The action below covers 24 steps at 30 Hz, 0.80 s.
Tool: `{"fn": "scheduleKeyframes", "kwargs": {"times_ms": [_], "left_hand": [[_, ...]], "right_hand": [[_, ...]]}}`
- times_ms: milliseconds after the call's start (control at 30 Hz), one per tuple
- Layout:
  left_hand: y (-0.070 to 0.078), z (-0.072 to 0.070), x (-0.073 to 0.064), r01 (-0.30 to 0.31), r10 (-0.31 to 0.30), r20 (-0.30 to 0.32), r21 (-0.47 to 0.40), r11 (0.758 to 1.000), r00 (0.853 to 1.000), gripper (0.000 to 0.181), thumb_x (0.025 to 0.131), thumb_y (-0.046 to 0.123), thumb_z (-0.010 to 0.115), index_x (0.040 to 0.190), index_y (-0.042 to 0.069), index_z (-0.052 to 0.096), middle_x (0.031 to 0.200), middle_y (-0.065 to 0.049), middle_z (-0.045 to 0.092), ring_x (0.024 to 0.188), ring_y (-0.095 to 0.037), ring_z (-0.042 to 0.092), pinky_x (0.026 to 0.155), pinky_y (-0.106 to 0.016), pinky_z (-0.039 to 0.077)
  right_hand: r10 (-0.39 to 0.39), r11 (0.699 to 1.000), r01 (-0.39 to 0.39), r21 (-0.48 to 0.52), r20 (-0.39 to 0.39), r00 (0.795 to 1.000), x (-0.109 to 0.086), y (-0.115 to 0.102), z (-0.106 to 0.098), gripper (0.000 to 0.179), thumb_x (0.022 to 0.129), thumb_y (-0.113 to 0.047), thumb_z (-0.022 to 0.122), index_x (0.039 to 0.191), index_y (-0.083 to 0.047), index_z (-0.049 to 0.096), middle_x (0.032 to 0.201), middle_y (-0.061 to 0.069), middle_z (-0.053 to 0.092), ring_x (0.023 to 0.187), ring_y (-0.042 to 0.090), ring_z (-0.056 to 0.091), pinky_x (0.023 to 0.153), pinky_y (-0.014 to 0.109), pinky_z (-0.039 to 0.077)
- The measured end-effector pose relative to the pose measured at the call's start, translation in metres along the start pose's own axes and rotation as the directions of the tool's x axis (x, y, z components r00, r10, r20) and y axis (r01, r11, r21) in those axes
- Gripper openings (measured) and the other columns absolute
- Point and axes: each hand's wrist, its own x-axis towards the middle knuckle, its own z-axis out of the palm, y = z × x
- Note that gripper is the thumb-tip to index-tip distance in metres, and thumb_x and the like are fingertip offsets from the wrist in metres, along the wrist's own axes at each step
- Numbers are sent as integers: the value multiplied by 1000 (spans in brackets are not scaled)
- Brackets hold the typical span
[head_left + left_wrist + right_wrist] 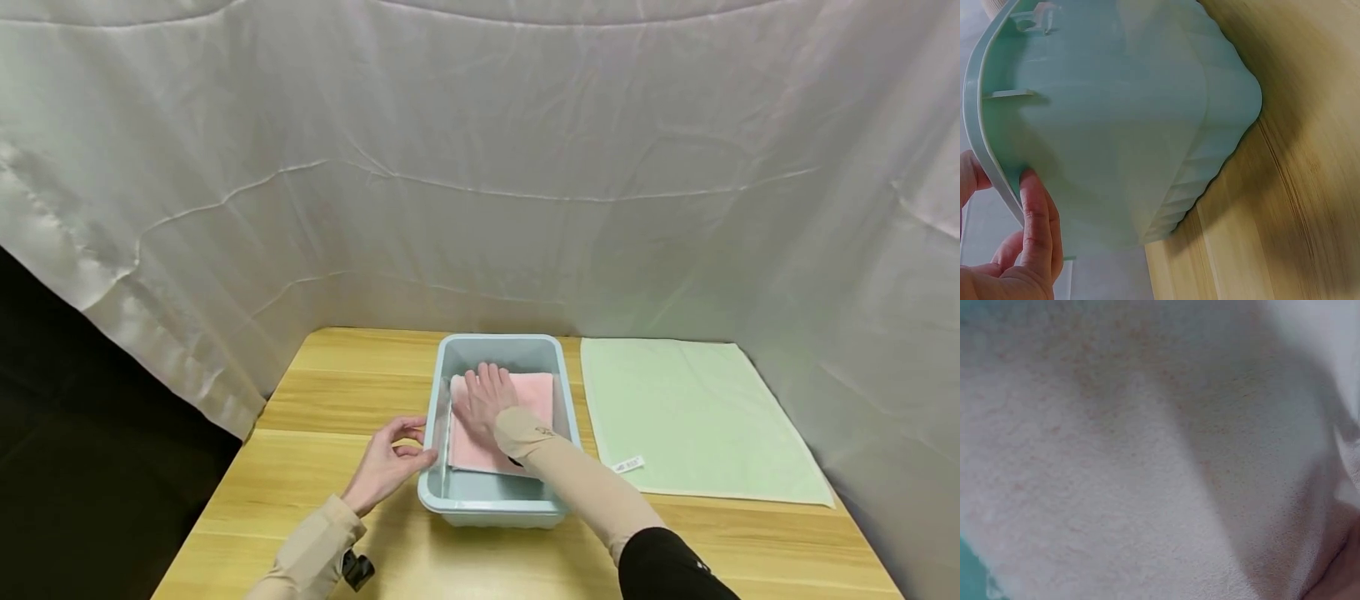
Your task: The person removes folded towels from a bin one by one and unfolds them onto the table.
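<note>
A light blue-grey plastic bin (495,506) stands on the wooden table. Inside it lies a folded pink towel (534,402), flat on the bottom. My right hand (487,398) rests on the towel's left part with its fingers straight and pointing away from me. My left hand (382,468) holds the bin's left rim. In the left wrist view, the thumb is on one side of the rim and the fingers (1036,219) touch the outer wall. The right wrist view is filled by the towel's fuzzy surface (1085,506), with a bit of the hand (1342,569) at the lower right.
A pale green towel (690,417) lies spread flat on the table to the right of the bin, its white label (628,465) near the bin. Bare wooden table (330,400) shows on the left. Grey-white curtains (480,233) hang behind and at the sides.
</note>
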Motion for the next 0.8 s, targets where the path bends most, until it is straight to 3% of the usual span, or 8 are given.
{"fn": "scheduleKeyframes", "kwargs": {"times_ms": [300,800], "left_hand": [[0,-6,-1,0,0,-10,3,1000,1000,50,83,-1,76,128,-7,58,111,-25,65,80,-12,65,73,-19,56],[-1,-26,0,5,-5,1,25,1000,1000,52,83,-1,74,131,-9,56,115,-27,63,82,-13,65,73,-19,57]], "right_hand": [[-18,999,18,36,-23,1000,9,2,-28,52,97,-59,50,108,-9,55,100,9,52,96,26,50,86,38,46],[-54,991,75,107,-181,982,20,5,-78,54,96,-61,49,106,-8,54,99,12,52,91,29,51,81,38,45]]}}
